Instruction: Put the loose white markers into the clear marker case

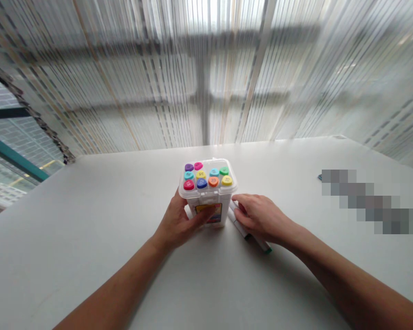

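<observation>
On the table (124, 192), short of its far edge, the left hand (177, 222) clasps the upright plastic box (209, 195), thumb across the label. The right hand (259, 215) curls partly closed over two loose markers (240, 228) just beside it; whether it grips them cannot be told. This looks like a pick-up step, calling next for a firm pinch. The markers' long axes slant rightward, dark and green ends pointing away from the far edge.

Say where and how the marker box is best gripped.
Likely by its walls below the rim, from the left, as the left hand does: the marker box is upright, its rim juts out, and loose markers lie on its right.
</observation>
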Available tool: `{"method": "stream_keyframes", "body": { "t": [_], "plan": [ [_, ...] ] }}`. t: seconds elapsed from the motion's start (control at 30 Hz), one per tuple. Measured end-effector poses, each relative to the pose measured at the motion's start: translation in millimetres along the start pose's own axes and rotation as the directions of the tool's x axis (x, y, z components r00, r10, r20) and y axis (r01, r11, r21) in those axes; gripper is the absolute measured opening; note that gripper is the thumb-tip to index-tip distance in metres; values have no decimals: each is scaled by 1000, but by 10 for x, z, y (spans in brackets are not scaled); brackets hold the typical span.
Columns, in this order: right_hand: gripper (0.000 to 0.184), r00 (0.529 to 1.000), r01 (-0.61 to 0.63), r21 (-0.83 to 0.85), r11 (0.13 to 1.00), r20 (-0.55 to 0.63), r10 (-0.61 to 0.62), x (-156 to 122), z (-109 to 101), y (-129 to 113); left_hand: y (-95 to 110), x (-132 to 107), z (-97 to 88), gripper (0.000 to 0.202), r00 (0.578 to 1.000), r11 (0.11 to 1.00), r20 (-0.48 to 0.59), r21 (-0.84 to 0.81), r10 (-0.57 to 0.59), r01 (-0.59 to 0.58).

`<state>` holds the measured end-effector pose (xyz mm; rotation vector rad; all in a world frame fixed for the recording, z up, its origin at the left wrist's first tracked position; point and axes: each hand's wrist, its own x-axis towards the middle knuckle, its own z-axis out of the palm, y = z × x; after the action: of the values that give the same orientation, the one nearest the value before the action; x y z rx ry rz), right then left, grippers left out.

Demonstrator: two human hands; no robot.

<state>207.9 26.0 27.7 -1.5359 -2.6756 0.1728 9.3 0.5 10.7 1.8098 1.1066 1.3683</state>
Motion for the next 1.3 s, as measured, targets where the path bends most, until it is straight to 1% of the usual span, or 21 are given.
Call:
{"method": "stream_keyframes", "body": {
  "t": [0.23, 0.43, 0.73, 0.9, 1.17, 1.3],
  "plan": [
    [12, 1000, 1, -4, 1000, -2, -1, -4, -4, -3, -16, -6, -7, 33, 1000, 999, 6, -21, -29, 29],
    [12, 1000, 6, -6, 1000, -8, -6, -3, -1, -3, -1, -6, -3, 37, 1000, 1000, 7, -18, -25, 25],
    [12, 1000, 14, 5, 1000, -16, -14, -5, 15, 13, -4, -6, 3, 37, 1000, 999, 12, -39, -27, 27],
    [12, 1000, 6, -4, 1000, -6, -6, -4, 8, 5, -3, -5, 2, 38, 1000, 1000, 17, -25, -16, 17],
    [12, 1000, -5, -1, 1000, 5, 5, -9, -4, -6, 1, 2, -2, 36, 1000, 1000, 15, 6, -4, 4],
    [12, 1000, 0, 0, 1000, 0, 0, -10, 3, -5, -3, 1, -3, 34, 1000, 1000, 21, -5, -8, 8]
  ]
}}
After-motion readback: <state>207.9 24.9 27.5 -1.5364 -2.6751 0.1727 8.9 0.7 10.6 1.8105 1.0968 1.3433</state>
